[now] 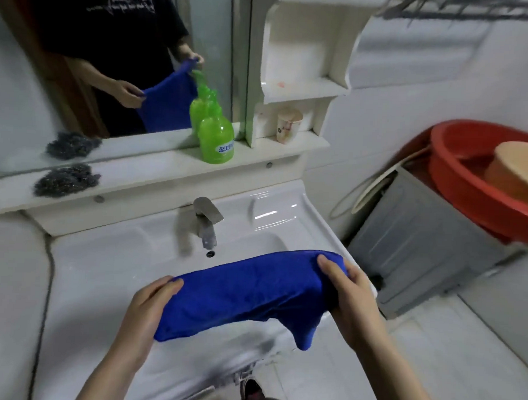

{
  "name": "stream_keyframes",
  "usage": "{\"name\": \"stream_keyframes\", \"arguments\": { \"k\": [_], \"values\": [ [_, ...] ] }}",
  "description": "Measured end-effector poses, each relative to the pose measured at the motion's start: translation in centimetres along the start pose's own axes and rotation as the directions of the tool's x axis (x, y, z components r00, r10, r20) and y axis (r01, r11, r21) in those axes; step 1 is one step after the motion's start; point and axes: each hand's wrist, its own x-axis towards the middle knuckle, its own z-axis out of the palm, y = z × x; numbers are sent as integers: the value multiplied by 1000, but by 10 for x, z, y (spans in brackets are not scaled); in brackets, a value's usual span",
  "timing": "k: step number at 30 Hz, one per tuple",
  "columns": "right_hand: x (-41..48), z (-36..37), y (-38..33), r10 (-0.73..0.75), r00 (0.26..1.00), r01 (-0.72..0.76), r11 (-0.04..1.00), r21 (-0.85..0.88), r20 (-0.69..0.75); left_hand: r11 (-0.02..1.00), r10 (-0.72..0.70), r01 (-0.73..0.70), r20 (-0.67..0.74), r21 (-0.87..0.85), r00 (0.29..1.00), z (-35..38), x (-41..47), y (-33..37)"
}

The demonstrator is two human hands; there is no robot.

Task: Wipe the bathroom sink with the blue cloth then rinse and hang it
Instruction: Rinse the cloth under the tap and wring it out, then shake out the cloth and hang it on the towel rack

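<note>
The blue cloth (241,294) is stretched out in the air above the white sink (111,263), held at both ends. My left hand (149,308) grips its left end and my right hand (348,289) grips its right end, a little higher. A loose corner of the cloth hangs down near the right hand. The grey faucet (206,218) stands behind the cloth at the back of the basin, with no water visible from it.
A green soap bottle (216,138) and a steel scourer (66,179) sit on the ledge under the mirror (112,60). A paper cup (287,126) stands in the white shelf unit. A grey rack (461,9) hangs top right. A red basin (467,180) rests on a grey machine (419,250).
</note>
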Motion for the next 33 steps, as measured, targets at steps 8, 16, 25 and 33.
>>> {"name": "stream_keyframes", "arguments": {
  "k": [8,16,25,33],
  "values": [
    [-144,-56,3,-138,933,154,988,24,-332,970,155,-216,392,116,907,52,-57,4],
    [-257,-141,83,-102,767,38,993,-113,-634,860,108,-392,634,326,766,122,-115,-88],
    [-344,-267,208,114,595,-319,942,-103,-796,704,-162,-370,644,606,748,180,-187,-211],
    [-348,-351,195,118,477,-276,961,-21,-871,749,-177,-302,617,590,767,262,-235,-227]
  ]
}}
